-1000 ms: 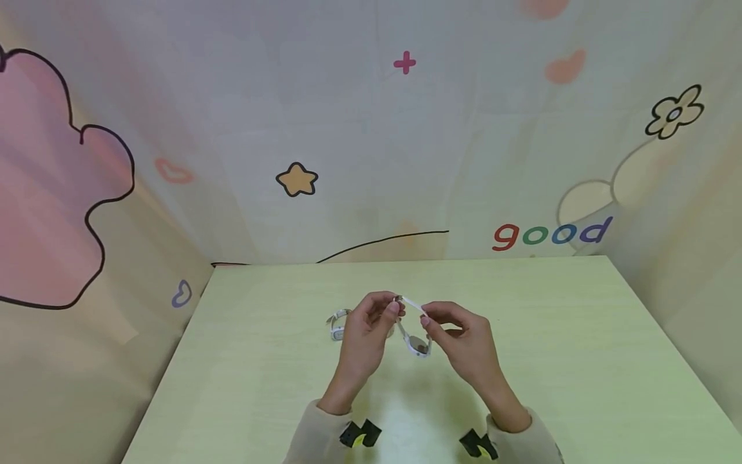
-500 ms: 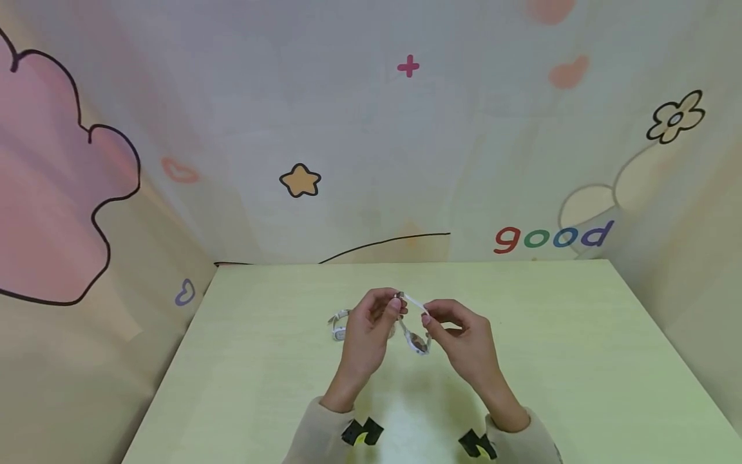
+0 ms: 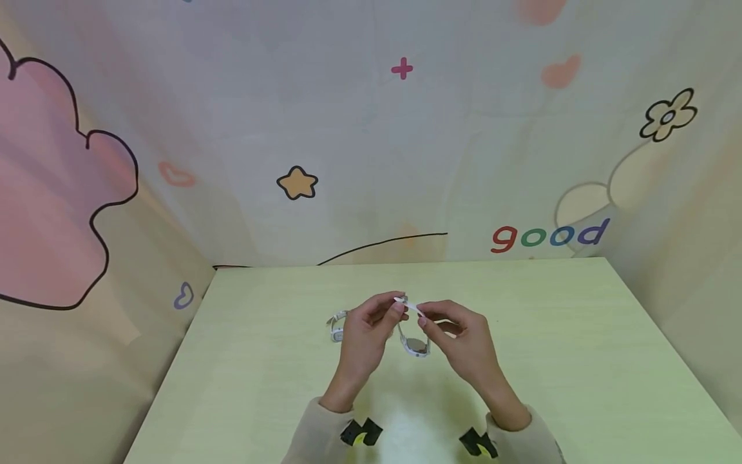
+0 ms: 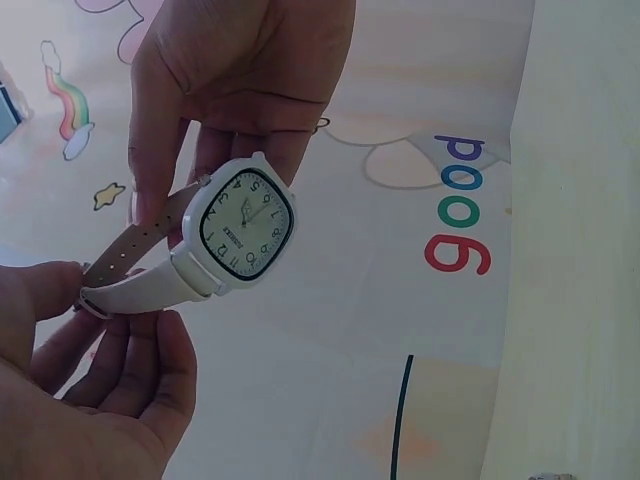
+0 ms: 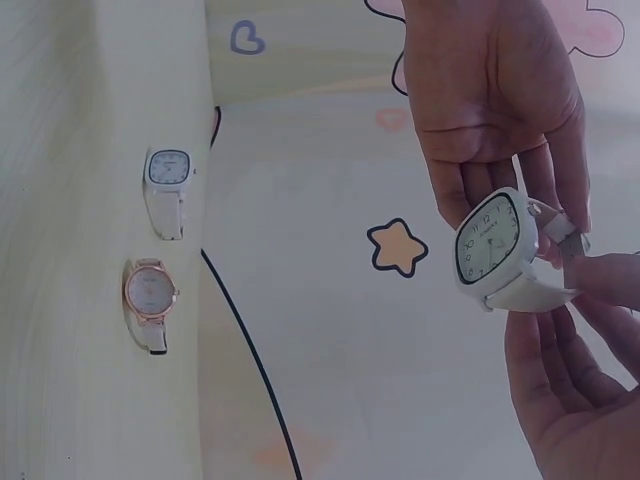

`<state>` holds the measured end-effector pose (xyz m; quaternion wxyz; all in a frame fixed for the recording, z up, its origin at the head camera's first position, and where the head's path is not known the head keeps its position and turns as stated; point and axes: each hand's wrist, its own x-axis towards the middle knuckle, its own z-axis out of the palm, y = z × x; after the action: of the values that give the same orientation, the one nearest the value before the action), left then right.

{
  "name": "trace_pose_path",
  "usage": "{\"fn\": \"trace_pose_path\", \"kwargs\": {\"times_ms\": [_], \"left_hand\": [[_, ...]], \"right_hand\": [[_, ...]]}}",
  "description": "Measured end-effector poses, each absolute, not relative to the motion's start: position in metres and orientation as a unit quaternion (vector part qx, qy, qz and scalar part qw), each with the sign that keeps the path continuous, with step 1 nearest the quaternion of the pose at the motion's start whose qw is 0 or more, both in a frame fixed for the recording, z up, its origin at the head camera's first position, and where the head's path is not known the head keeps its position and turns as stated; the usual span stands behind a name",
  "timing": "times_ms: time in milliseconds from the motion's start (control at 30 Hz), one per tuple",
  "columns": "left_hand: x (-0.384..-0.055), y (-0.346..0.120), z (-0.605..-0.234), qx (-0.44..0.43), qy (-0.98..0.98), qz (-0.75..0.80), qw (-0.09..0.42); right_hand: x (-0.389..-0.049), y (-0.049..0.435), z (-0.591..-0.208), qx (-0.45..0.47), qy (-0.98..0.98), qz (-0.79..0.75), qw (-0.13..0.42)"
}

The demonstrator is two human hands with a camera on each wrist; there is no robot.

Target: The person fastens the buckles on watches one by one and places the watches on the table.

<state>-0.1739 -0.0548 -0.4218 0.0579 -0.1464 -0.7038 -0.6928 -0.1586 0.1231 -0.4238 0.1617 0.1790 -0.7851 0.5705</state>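
Observation:
A white wristwatch (image 3: 415,347) with a squarish case hangs in a loop between both hands, above the table. My left hand (image 3: 366,335) pinches the buckle end of its strap between thumb and fingers. With thumb and forefinger, my right hand (image 3: 460,336) holds the other strap half, a strip with holes (image 4: 130,247). Its tip lies against or beside the buckle (image 4: 92,303); whether it passes through, I cannot tell. Numerals and hands show on the watch face (image 4: 247,223) in the left wrist view.
Two more watches lie on the table (image 3: 261,386): a white square-faced watch (image 5: 168,168) and a round rose-gold watch (image 5: 151,290) with a white strap. In the head view my left hand covers the round one. A printed cloth (image 3: 359,129) stands behind the table.
The right hand's strap half has shifted left, and its tip now overlaps the buckle at the left fingertips. The hanging watch case has turned slightly. Both hands keep their grip.

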Motion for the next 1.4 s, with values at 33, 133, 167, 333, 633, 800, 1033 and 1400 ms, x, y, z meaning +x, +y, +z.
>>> {"fn": "trace_pose_path", "kwargs": {"times_ms": [33, 133, 167, 333, 633, 800, 1033, 1400], "left_hand": [[-0.1738, -0.0548, -0.4212, -0.144, -0.702, -0.694, 0.063], [-0.1733, -0.0552, -0.4192, -0.135, -0.692, -0.705, 0.077], [-0.173, -0.0556, -0.4184, -0.132, -0.687, -0.71, 0.083], [-0.1728, -0.0585, -0.4146, -0.123, -0.662, -0.733, 0.097], [-0.172, -0.0577, -0.4144, -0.136, -0.658, -0.737, 0.073], [-0.172, -0.0565, -0.4152, -0.148, -0.67, -0.72, 0.102], [-0.1695, -0.0528, -0.4158, -0.163, -0.695, -0.694, 0.094], [-0.1714, -0.0536, -0.4155, -0.191, -0.728, -0.651, 0.093]], "right_hand": [[-0.1585, 0.123, -0.4239, 0.184, -0.783, 0.573, 0.16], [-0.1587, 0.1219, -0.4256, 0.184, -0.776, 0.585, 0.147], [-0.1589, 0.1213, -0.4266, 0.183, -0.774, 0.59, 0.139], [-0.1592, 0.1181, -0.4295, 0.185, -0.769, 0.599, 0.124], [-0.1598, 0.1174, -0.4269, 0.169, -0.767, 0.601, 0.151], [-0.1592, 0.1186, -0.4295, 0.155, -0.768, 0.603, 0.148], [-0.159, 0.1191, -0.4291, 0.174, -0.758, 0.608, 0.161], [-0.158, 0.1208, -0.424, 0.203, -0.749, 0.608, 0.166]]}}
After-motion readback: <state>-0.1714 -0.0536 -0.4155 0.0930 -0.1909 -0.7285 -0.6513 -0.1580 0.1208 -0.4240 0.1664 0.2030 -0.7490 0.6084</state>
